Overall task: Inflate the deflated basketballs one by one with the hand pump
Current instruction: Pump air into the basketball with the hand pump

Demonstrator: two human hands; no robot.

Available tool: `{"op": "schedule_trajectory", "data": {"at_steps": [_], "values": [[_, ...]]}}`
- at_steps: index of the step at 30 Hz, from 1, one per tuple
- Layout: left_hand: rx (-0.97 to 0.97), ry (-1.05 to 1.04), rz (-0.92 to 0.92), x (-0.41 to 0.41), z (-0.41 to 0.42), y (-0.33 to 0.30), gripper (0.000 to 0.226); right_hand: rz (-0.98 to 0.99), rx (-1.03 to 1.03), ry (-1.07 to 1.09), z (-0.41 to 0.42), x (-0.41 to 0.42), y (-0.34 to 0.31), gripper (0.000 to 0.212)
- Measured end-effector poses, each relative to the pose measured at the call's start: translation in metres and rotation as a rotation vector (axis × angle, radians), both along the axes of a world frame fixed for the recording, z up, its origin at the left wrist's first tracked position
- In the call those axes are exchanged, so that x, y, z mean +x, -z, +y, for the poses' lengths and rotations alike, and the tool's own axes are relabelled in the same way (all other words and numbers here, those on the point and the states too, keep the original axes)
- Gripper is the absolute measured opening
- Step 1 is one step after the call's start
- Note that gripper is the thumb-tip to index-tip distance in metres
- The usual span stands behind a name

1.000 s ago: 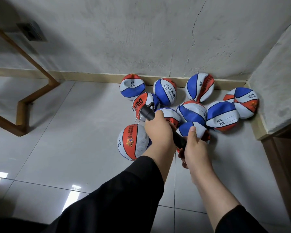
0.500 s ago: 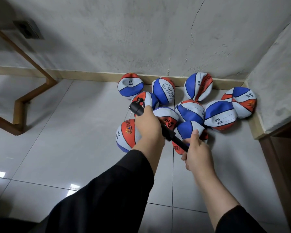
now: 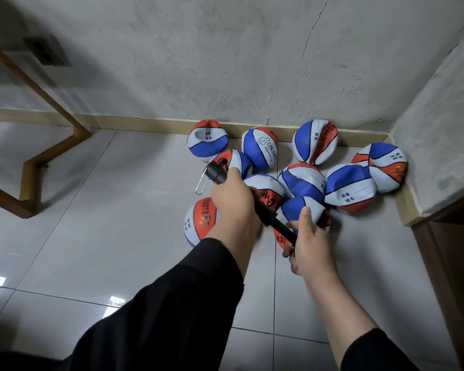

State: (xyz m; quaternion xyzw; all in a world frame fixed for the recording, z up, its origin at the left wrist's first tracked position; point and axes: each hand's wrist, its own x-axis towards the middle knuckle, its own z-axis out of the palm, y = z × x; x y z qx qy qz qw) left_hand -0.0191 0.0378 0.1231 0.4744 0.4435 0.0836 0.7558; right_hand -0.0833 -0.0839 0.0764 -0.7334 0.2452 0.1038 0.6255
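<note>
Bare room corner: rough plaster wall (image 3: 225, 54), glossy tiled floor (image 3: 91, 223).

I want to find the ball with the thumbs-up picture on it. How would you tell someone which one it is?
Look along the wall to the wooden baseboard, where the basketballs pile toward the corner. In the back row against that baseboard, it is the middle ball. Only this one shows a thumbs-up drawing with English letters on its white panel.

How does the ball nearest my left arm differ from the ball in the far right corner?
The ball by the left arm looks round and full, and lies apart from the wall. The corner ball is creased and caved in, and lies against the baseboard. Both are red, white and blue with printed writing.
</note>
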Motion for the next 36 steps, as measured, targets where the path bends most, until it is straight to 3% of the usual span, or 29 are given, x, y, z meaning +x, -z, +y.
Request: {"op": "schedule_trajectory", "data": {"at_steps": [7,13,17,22,30,36], "values": [[-0.019,0.022,-0.005,-0.001,-0.003,-0.006,0.036,0.054,-0.018,0.021,-0.003,0.004,-0.003,0.065],[-0.018,0.033,0.000,-0.017,-0.030,-0.001,0.032,-0.005,-0.073,0.008,0.007,0.009,-0.001,0.084],[-0.029,0.053,-0.009,-0.014,-0.029,0.002,0.046,-0.013,-0.073,-0.048,0.008,0.007,-0.003,0.067],[-0.051,0.001,0.002,-0.002,-0.011,-0.009,0.024,-0.056,-0.031,-0.023,0.005,0.011,-0.009,0.086],[-0.014,-0.019,0.041,-0.001,0.008,-0.010,0.032,0.054,-0.052,0.001,-0.006,0.000,0.001,0.066],[-0.010,-0.010,-0.007,-0.014,-0.021,-0.007,0.044,-0.020,-0.125,-0.010,0.010,0.008,-0.003,0.087]]}}
